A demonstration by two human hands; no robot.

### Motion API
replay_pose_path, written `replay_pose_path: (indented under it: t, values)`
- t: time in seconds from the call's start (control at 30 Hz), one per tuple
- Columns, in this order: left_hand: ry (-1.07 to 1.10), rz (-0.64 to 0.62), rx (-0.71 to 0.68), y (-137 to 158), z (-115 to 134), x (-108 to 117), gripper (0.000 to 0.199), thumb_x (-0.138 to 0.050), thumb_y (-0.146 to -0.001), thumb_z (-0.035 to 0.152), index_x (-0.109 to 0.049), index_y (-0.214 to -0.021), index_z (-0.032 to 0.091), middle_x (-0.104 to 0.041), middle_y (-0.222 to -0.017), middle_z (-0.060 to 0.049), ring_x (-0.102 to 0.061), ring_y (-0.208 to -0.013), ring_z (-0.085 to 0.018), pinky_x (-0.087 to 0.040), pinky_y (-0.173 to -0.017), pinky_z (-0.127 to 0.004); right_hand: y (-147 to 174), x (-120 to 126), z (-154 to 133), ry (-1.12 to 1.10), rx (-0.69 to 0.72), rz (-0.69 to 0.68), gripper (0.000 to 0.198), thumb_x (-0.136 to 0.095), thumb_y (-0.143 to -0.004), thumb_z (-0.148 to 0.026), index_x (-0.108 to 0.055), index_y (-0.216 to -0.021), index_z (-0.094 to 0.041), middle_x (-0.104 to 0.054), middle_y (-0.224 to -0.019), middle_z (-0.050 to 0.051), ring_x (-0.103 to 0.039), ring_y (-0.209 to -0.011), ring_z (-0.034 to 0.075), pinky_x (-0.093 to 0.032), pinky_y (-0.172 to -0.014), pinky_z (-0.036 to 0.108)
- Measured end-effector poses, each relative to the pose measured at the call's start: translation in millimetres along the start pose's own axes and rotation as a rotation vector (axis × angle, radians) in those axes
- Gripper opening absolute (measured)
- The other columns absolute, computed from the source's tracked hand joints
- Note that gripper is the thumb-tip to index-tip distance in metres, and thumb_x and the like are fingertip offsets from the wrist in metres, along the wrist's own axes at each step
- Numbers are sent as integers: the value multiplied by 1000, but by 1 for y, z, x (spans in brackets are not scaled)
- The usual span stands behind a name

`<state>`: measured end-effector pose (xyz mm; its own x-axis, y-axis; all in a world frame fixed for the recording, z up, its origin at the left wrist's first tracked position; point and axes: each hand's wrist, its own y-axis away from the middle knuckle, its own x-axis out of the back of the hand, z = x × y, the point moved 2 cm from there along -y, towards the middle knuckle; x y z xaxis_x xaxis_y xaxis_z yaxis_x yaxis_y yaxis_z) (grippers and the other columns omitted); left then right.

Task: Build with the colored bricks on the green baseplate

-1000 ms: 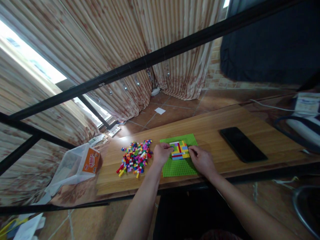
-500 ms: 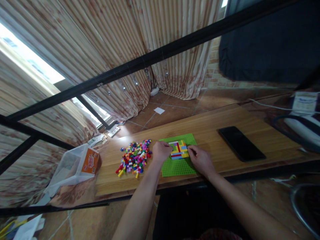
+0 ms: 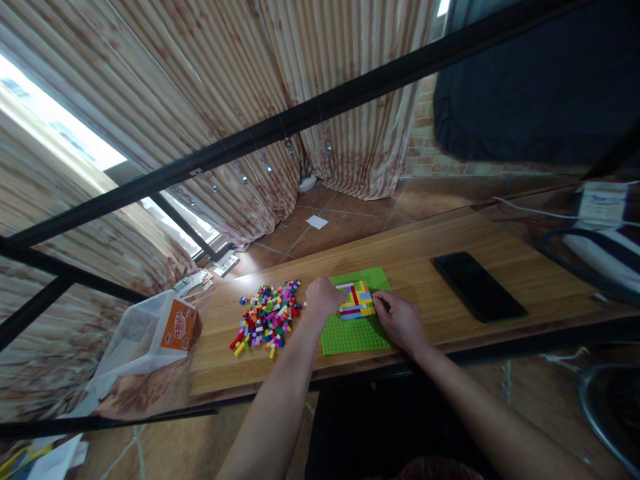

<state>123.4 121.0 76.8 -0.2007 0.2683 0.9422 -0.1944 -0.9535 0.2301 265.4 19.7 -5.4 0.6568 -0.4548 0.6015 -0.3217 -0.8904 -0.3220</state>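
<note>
A flat build of toy bricks [image 3: 356, 308], mostly yellow with red strips and light blue pieces, lies over the green studded baseplate [image 3: 350, 341]. At its left edge is my left hand [image 3: 324, 296], curled closed with the back of the hand up. Its fingertips are hidden, so whatever they hold does not show. My right hand [image 3: 401, 321] pinches the build's right edge between thumb and forefinger. A heap of loose toy bricks [image 3: 270, 313] in many colours is spread to the left of the baseplate.
The wooden tabletop [image 3: 430, 267] carries a black phone [image 3: 477, 287] at the right. A clear plastic bin [image 3: 140, 333] with an orange label stands beyond the left end. A dark metal bar [image 3: 310, 113] crosses beyond the table, before striped curtains [image 3: 210, 80].
My left hand has turned, lifting slightly so its knuckles cover its fingertips. My right hand stays at the build's right edge. The whole view has shifted slightly.
</note>
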Motion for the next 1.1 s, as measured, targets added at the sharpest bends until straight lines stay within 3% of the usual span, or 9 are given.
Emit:
replay_pose_path:
  t: [0.2,0.4,0.57,0.73,1.1]
  values:
    - [111,-3,6,-6,-1,-3,7,-65,-59,16,-70,-63,13,-66,-61,-11,-68,-82,-29,-50,-69,-31,0,1,0,9,-2,-13,25,-43,-90,-29,-67,-89,-21,-72,-90,6,-65,-79,20,-45,-70,29]
    - [258,-39,2,-10,-13,-13,5,-67,-61,19,-70,-63,15,-59,-51,-2,-63,-66,-19,-48,-63,-26,0,0,0,4,-22,-9,25,-44,-89,-30,-67,-89,-21,-72,-92,6,-65,-79,20,-45,-71,29]
    - [454,-104,10,-10,-24,-24,15,-62,-71,24,-70,-65,14,-56,-49,1,-52,-47,-9,-43,-51,-20,1,-1,0,-1,-20,0,25,-44,-89,-30,-67,-89,-20,-72,-93,7,-65,-80,20,-45,-72,30]
    - [609,-121,27,-7,-26,-29,14,-62,-73,22,-68,-66,12,-54,-48,3,-46,-42,-6,-41,-47,-18,1,1,-1,3,-19,1,25,-44,-89,-29,-67,-89,-20,-72,-92,7,-65,-79,20,-45,-72,30]
    - [618,-81,73,-14,-31,-41,6,-66,-65,17,-70,-68,13,-49,-43,5,-45,-41,-6,-37,-45,-18,2,-1,1,28,-17,17,26,-43,-89,-30,-68,-91,-20,-72,-95,8,-66,-81,21,-47,-73,31]
